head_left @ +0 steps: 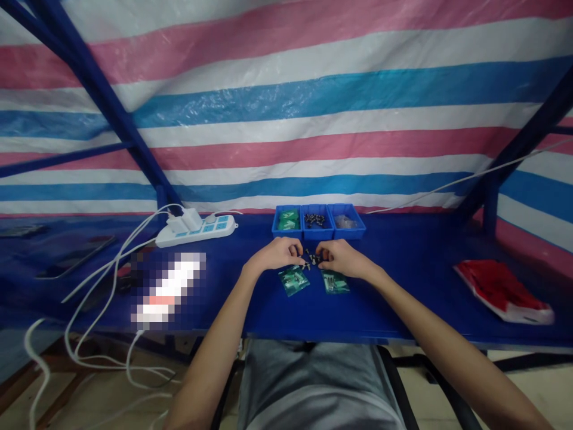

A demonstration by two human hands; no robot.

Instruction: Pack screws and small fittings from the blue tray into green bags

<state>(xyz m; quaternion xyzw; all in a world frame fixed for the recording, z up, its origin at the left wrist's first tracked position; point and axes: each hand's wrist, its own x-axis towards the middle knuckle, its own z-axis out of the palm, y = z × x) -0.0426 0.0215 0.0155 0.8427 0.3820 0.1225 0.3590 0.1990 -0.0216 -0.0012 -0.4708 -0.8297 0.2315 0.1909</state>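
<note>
Small black-and-silver parts point(312, 258) lie in a loose pile on the blue table between my two hands. My left hand point(278, 254) is at the left of the pile, thumb and fingers curled toward each other. At the right side, my right hand point(342, 258) has its fingers closed down at the parts. What either hand holds is too small to make out. Just below my left hand is a green packet point(293, 280) with pale pieces in it. Another green packet point(335, 283) with slim silvery pieces lies beneath my right hand.
Behind my hands stand three joined blue bins: one with green packets point(289, 220), one with dark small parts point(316, 221), one with clear pieces point(345, 222). A white power strip point(197, 232) with cables is at left, a red-and-white package point(504, 291) at right.
</note>
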